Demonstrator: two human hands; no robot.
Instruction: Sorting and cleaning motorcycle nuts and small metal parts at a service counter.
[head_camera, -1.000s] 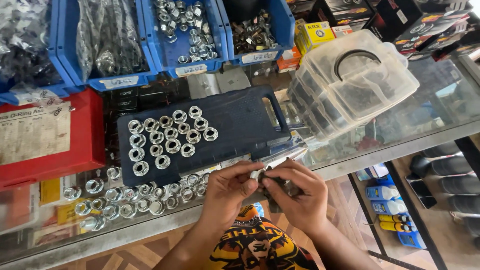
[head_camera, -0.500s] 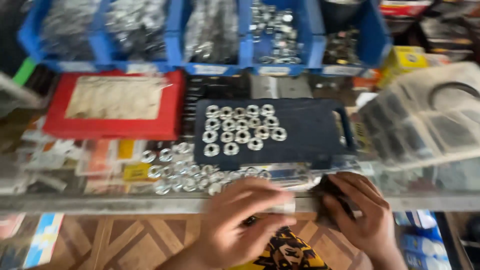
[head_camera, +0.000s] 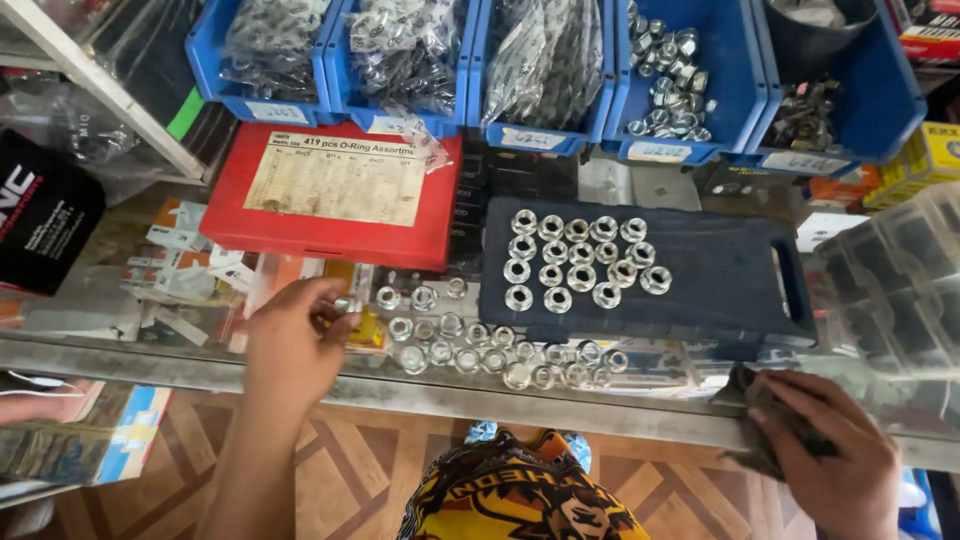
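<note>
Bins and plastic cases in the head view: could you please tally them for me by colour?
Blue bins: 5
Red case: 1
Dark blue case: 1
Clear case: 1
Total: 8

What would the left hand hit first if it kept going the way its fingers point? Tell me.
The left hand points right along the glass counter. It holds a nut, and the first thing ahead looks like the near end of the loose nuts there.
</note>
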